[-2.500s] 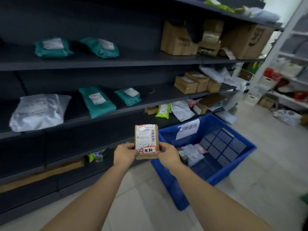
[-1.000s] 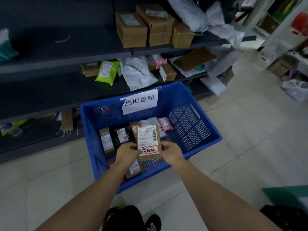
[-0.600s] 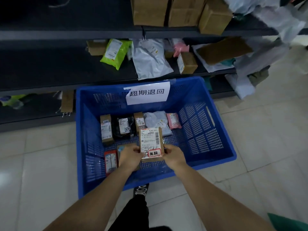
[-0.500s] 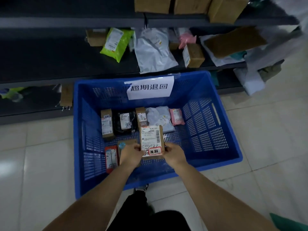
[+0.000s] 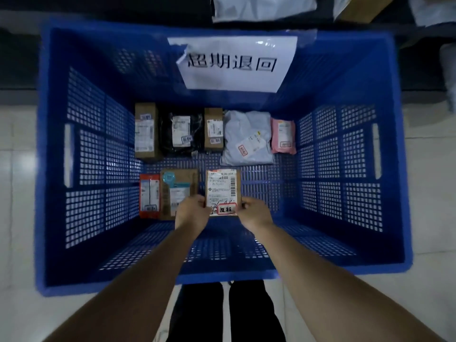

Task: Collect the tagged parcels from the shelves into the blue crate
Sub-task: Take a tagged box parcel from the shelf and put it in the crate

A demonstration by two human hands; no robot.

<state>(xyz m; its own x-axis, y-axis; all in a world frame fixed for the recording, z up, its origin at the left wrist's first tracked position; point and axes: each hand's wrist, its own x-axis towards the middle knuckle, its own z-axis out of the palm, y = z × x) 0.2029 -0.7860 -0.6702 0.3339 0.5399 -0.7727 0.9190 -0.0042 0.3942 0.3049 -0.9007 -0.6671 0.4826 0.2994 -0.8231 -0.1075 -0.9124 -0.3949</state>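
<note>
Small tagged box going down into the crate

Both hands are holding a small cardboard parcel [image 5: 223,192] low inside the blue crate [image 5: 385,169], the left hand [image 5: 191,212] pinching its near-left corner and the right hand [image 5: 254,213] its near-right corner, each grip closed on the box's edges. The parcel is sitting face up, label and red-bordered tag showing, just right of a flat brown parcel [image 5: 179,191] in the near row; whether it is touching the crate floor is unclear. Judging by its size and square edges, it is probably light and stiff, so gripping it by the side edges looks secure, and it should lie flat without crushing the soft grey mailer [image 5: 248,139] behind.
</note>
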